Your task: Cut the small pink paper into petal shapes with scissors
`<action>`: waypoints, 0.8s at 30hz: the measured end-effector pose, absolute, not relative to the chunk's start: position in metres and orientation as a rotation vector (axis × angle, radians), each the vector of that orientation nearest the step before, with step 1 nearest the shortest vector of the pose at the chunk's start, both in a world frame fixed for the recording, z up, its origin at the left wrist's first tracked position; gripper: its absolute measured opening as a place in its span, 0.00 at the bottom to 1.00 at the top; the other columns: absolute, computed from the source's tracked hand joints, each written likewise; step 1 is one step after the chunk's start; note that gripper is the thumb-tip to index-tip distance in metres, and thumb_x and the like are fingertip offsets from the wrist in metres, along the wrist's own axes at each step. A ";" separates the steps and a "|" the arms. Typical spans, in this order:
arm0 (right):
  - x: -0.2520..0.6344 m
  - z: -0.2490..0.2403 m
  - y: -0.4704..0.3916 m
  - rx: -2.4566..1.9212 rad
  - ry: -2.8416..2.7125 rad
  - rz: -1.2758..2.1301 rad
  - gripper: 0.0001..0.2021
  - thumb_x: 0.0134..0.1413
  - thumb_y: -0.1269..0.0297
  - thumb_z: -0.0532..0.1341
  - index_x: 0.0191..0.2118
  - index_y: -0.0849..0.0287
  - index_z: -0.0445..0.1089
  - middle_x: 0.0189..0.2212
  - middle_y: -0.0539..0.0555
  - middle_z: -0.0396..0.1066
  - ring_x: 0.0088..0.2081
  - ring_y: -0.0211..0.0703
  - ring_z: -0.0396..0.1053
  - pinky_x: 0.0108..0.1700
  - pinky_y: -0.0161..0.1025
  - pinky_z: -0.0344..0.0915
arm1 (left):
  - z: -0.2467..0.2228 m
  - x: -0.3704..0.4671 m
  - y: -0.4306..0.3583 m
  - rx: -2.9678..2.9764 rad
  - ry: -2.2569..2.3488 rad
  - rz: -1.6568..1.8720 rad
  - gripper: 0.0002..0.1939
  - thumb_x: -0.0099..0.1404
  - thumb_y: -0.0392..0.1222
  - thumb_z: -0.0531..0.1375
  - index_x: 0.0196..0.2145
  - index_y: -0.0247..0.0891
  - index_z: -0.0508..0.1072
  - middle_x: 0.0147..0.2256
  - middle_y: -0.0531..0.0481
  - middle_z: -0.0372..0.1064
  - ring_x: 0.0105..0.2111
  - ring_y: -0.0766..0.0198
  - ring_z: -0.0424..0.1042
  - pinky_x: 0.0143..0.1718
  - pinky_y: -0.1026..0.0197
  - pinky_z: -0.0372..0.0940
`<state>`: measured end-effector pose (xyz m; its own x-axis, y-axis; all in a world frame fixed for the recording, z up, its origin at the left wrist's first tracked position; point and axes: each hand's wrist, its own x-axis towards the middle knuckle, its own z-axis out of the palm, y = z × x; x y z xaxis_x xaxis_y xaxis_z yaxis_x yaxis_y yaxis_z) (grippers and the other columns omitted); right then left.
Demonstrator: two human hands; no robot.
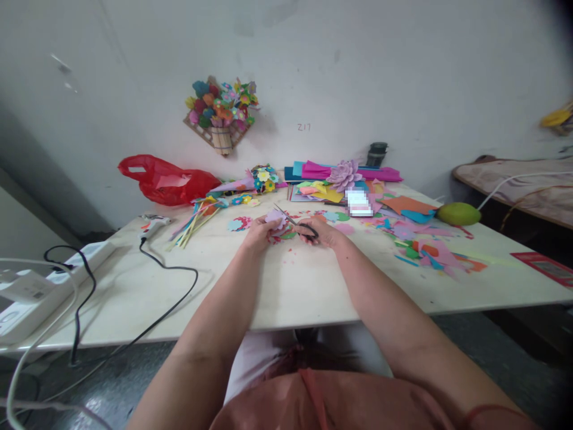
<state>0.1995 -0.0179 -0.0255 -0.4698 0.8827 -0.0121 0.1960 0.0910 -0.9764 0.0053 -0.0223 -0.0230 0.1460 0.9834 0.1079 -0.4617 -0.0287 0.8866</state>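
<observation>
My left hand [258, 234] is closed on a lilac paper flower [276, 220], holding it up over the middle of the table. Black-handled scissors [308, 230] are gripped in my right hand [323, 234], their blades pointing up and left beside the flower's edge. Whether the blades touch the paper I cannot tell. Small red and pink paper scraps lie under and around both hands. Just left of my left hand rests a light blue paper cutout [235, 225]; a green one [343, 217] lies beyond my right hand.
A red plastic bag [168, 182], paper strips [192, 224], and finished flowers [265, 178] stand at the back left. Paper sheets, a phone [359, 203] and scraps [432, 254] fill the right side. A glue gun [154, 228] trails its black cord toward a power strip [96, 257].
</observation>
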 end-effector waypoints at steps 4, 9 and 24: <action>0.198 -0.023 -0.021 -1.075 -1.747 1.421 0.14 0.49 0.54 0.65 0.29 0.61 0.66 0.14 0.45 0.65 0.12 0.30 0.58 0.11 0.27 0.44 | -0.020 0.006 -0.025 0.928 0.710 1.335 0.08 0.47 0.28 0.69 0.26 0.30 0.73 0.26 0.47 0.74 0.26 0.66 0.73 0.38 0.60 0.72; 0.198 -0.021 -0.023 -1.089 -1.738 1.412 0.14 0.48 0.54 0.65 0.28 0.60 0.65 0.14 0.46 0.65 0.12 0.29 0.58 0.11 0.27 0.43 | -0.020 0.006 -0.023 0.904 0.727 1.363 0.06 0.49 0.27 0.67 0.26 0.29 0.74 0.26 0.46 0.74 0.26 0.66 0.73 0.36 0.61 0.72; 0.197 -0.016 -0.027 -1.097 -1.764 1.385 0.13 0.50 0.59 0.63 0.22 0.59 0.63 0.13 0.46 0.63 0.12 0.30 0.56 0.12 0.27 0.46 | -0.024 0.004 -0.019 0.918 0.706 1.377 0.08 0.50 0.29 0.68 0.28 0.31 0.73 0.28 0.47 0.74 0.29 0.64 0.75 0.41 0.58 0.73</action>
